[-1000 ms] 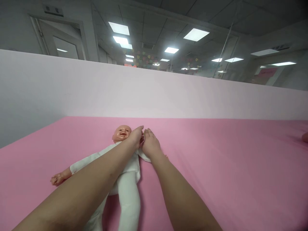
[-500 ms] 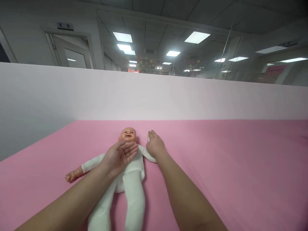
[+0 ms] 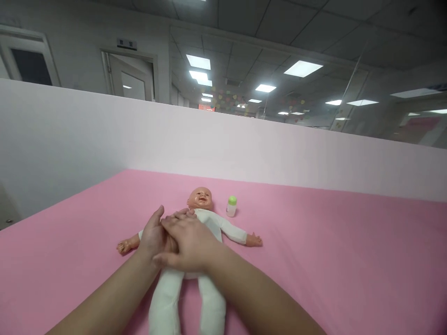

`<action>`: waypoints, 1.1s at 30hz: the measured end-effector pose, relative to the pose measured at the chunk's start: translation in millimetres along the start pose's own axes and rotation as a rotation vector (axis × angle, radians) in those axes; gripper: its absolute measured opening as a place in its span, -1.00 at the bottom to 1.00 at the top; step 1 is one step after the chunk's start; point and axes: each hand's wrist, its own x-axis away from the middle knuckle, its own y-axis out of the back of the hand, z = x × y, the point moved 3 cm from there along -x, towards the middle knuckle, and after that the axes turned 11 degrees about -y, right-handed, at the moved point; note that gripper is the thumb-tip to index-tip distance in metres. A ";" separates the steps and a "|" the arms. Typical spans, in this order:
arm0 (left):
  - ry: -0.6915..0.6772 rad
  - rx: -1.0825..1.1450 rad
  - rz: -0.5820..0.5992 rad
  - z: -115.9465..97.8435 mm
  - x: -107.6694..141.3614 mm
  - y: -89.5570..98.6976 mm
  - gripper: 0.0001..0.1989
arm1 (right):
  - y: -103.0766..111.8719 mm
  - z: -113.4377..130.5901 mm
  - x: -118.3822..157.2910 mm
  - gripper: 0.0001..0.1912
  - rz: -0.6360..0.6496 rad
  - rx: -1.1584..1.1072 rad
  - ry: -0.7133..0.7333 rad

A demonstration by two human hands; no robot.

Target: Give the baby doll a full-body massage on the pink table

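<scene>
A baby doll in a white suit lies face up on the pink surface, its head away from me and its arms spread. Over its chest and belly, my left hand is palm up with the fingers extended and holds nothing. My right hand lies flat across the left palm and fingers, its own fingers stretched out. A small bottle with a green cap stands upright beside the doll's head, on the right, touched by neither hand.
The pink surface extends widely to both sides. A white panel rises behind it and along the left. Beyond are a door, glass and lit ceiling panels.
My right hand has let go of the bottle, leaving it standing, and moved left and down onto my left hand. The camera view has shifted, and the doll's arm on the right shows fully.
</scene>
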 end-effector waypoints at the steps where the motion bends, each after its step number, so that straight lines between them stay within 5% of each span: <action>1: 0.010 0.004 0.004 -2.0 -0.8 1.0 -0.21 | -4.8 6.4 1.2 -0.15 0.036 0.000 -0.001; 7: -0.058 -0.055 0.001 -15.9 -14.7 18.2 -0.16 | -16.5 7.3 4.9 0.02 0.155 0.049 -0.041; 13: -0.132 0.035 0.059 -22.8 -22.2 21.1 -0.15 | -11.7 31.7 11.7 -0.27 0.155 -0.077 -0.012; 17: -0.158 0.103 0.078 -26.0 -16.5 14.3 -0.16 | -13.3 40.9 15.8 -0.08 0.159 -0.144 0.015; 22: -0.108 0.064 0.037 -12.6 0.3 0.9 -0.22 | -17.7 34.6 12.9 0.14 0.164 -0.127 -0.073; 27: -0.041 0.080 0.004 0.5 9.9 -10.1 -0.25 | -11.0 21.4 6.5 0.08 0.147 -0.084 -0.126; 33: -0.122 0.044 0.022 -16.3 -2.8 0.4 -0.24 | 2.9 8.9 5.3 0.06 0.162 0.000 -0.140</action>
